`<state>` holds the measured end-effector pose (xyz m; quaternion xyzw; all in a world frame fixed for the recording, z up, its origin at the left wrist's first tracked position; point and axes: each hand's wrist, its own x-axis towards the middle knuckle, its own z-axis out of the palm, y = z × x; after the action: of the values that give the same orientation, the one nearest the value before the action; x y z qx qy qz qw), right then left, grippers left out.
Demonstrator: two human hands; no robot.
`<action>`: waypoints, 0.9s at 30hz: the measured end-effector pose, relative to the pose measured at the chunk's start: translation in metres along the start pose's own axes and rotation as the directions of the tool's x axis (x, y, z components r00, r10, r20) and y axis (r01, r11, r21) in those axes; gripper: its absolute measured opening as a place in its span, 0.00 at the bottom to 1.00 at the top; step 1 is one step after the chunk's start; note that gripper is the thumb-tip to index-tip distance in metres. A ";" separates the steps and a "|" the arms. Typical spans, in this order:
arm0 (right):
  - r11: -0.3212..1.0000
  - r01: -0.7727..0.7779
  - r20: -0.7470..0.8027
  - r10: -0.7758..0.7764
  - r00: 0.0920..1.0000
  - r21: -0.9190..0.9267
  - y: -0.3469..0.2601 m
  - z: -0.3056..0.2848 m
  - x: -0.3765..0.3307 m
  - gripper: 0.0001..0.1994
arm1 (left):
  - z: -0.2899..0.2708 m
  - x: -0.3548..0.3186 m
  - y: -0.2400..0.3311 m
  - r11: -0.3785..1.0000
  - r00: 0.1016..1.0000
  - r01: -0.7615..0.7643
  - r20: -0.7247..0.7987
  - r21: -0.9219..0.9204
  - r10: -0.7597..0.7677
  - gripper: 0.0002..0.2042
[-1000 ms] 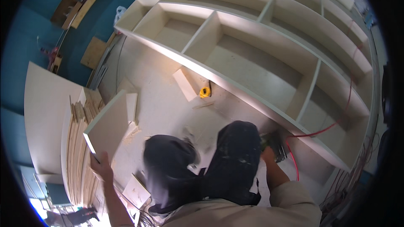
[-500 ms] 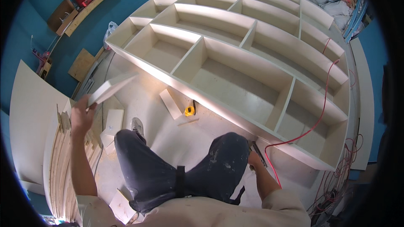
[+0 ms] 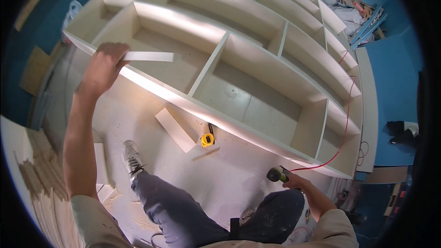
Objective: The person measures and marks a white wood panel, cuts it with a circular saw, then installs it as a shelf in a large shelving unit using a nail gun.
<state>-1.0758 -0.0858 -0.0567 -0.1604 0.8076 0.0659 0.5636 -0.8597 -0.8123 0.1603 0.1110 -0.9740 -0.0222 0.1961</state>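
My left hand is raised and closed round one end of a short white board. The board is seen edge-on, above the near left compartment of a large cream shelf frame lying on the floor. Low on the right, my right hand grips a green and black nail gun, its round black end facing left. A red air hose runs over the frame towards the tool; whether it joins there I cannot tell.
Between me and the frame lie a cream board, a yellow tape measure and a thin wood strip. Stacked panels stand at the left. Bags are piled at the far right. My shoe is on the floor.
My left hand has carried the board up and right, from beside the frame to over its near left compartment. My right hand has brought the nail gun out from beside my knee. The view has shifted.
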 end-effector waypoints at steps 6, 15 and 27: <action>0.980 -0.016 0.095 0.035 0.995 -0.199 -0.111 0.002 0.007 0.21 | 0.138 0.028 -0.066 0.971 0.943 0.027 0.328 -0.236 0.053 0.10; 0.969 -0.114 -0.171 0.077 0.982 -0.218 -0.231 0.051 0.104 0.21 | 0.235 0.026 -0.089 0.829 0.733 -0.210 0.478 -0.519 0.484 0.17; 0.957 -0.268 -0.525 0.288 0.801 0.115 -0.246 0.133 0.149 0.21 | 0.255 0.029 -0.067 0.767 0.737 -0.318 0.364 -0.557 0.570 0.26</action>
<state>-0.9222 -0.3062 -0.2245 -0.0424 0.9483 0.0859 0.3024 -0.9701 -0.8841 -0.0699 -0.1921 -0.9524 -0.2312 -0.0510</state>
